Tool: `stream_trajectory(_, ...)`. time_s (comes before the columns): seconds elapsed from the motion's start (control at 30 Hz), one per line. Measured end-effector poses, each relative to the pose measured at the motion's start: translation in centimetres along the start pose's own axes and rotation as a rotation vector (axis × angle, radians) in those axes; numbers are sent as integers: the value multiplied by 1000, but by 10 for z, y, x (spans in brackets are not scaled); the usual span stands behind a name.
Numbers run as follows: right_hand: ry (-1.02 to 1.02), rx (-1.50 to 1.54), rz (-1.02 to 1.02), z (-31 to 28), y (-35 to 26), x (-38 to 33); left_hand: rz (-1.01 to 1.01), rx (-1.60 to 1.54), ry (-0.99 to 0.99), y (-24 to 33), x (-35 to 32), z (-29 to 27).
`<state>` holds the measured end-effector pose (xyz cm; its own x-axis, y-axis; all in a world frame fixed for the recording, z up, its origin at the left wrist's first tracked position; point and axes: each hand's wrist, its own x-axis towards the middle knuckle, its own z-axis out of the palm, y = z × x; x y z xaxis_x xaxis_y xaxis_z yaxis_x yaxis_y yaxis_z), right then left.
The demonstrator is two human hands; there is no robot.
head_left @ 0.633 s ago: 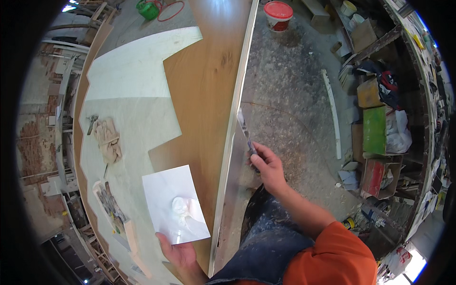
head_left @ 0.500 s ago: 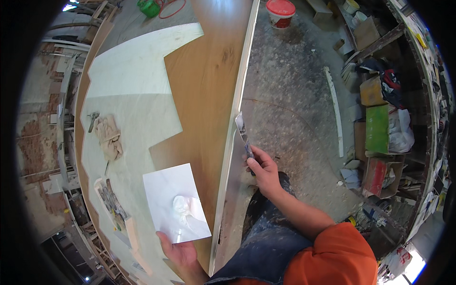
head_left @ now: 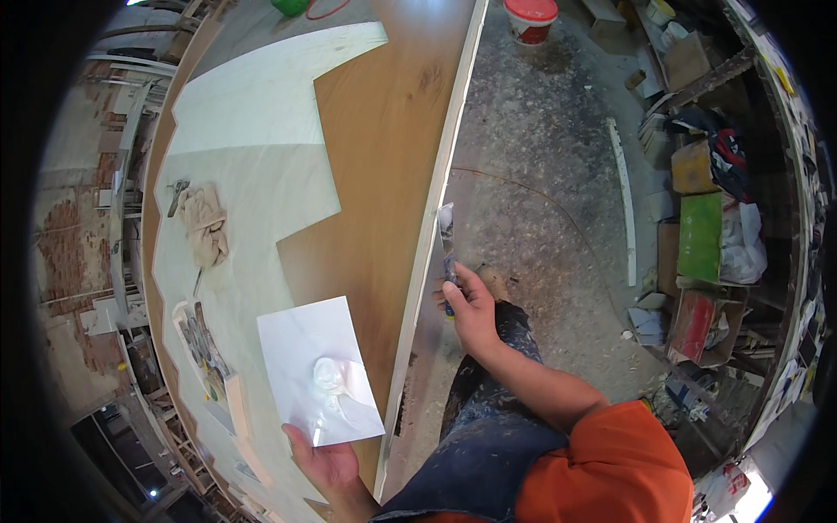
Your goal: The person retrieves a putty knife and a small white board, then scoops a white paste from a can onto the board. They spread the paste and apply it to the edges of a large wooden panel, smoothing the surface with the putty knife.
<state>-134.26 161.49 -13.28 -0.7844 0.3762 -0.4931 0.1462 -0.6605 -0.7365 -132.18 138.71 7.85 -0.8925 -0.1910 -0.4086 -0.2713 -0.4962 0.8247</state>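
My left hand (head_left: 324,462) grips the lower edge of a white rectangular board (head_left: 296,349), thumb on top and fingers beneath. A mound of white paste (head_left: 331,376) lies on the board's lower right part. Wrapped in my right hand (head_left: 471,305) is the handle of a putty knife (head_left: 447,234), its blade pointing away from me. White paste shows at the blade's tip. That blade is beside the long pale edge (head_left: 443,193) of a wood-coloured panel (head_left: 375,166); whether they touch I cannot tell.
Pale sheets (head_left: 244,183) with a stepped outline cover the panel's left side. On them lie a beige cloth (head_left: 205,227) and a narrow box of tools (head_left: 202,344). A red-lidded bucket (head_left: 530,19) stands on the floor at the far end. Boxes (head_left: 697,235) line the right side.
My right hand and the putty knife have shifted slightly left and nearer to me along the panel's edge. The view has moved a little forward and sideways; the left hand keeps its board.
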Motion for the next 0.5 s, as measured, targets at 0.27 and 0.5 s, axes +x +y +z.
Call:
stream_trajectory(0.27,-158,-69,1,-8,-46,-94,-4,-149,-45,8,-37,-65)
stream_trajectory(0.5,-793,-904,-491,38,-78,-268,64,-159,-111,31,-94,-179)
